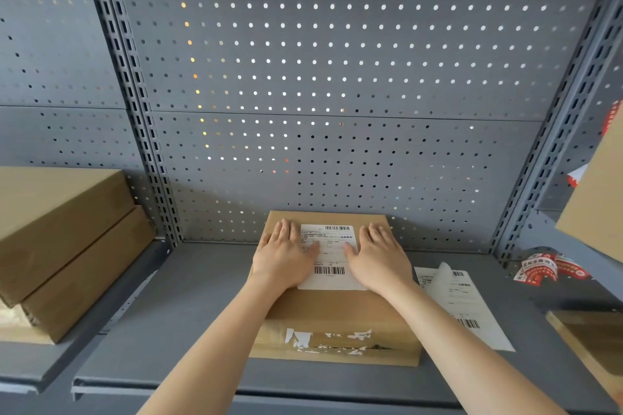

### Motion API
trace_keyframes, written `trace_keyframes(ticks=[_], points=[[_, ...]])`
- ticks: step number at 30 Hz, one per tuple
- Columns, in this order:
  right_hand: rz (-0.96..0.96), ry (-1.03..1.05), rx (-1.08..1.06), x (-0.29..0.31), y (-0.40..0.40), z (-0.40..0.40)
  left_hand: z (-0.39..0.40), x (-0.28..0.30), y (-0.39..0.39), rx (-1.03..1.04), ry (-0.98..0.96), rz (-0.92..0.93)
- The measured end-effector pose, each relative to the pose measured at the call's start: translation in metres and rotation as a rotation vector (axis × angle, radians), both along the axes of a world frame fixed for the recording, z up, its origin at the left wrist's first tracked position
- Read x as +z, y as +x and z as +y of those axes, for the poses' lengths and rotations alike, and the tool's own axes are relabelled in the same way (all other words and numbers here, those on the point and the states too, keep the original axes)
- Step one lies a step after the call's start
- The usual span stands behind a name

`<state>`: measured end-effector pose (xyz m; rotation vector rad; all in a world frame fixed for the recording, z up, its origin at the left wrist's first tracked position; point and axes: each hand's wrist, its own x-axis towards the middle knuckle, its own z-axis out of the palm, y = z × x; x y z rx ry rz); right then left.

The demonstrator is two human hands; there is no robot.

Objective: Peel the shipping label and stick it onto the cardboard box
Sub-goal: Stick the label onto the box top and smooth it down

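Observation:
A brown cardboard box (333, 317) sits on the grey shelf in front of me. A white shipping label (332, 258) with barcodes lies flat on its top face. My left hand (286, 254) rests palm down on the box, its thumb on the label's left edge. My right hand (377, 258) lies flat on the label's right edge. Both hands are spread and hold nothing. To the right of the box, a sheet of labels with a curled backing (462, 300) lies on the shelf.
Stacked cardboard boxes (64, 246) stand on the left shelf. Red and white tape scraps (549, 271) lie at the right, with more cardboard (596, 340) beyond. A grey pegboard wall (337, 77) rises behind the box.

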<state>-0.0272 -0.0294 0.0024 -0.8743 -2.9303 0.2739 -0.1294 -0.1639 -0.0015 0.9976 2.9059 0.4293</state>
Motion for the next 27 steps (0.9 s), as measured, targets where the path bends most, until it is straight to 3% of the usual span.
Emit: trace_keyframes(ticks=[7,15,27], points=[[0.02,-0.02,0.034,0.001,0.005,0.003,-0.015,0.007,-0.004,-0.084,0.039,-0.033],[0.04,0.005,-0.024,0.003,0.012,-0.007,-0.017,0.01,0.013,-0.031,0.095,0.002],[-0.011,0.053,-0.054,0.003,0.016,-0.026,-0.008,0.005,0.035,0.043,-0.021,0.003]])
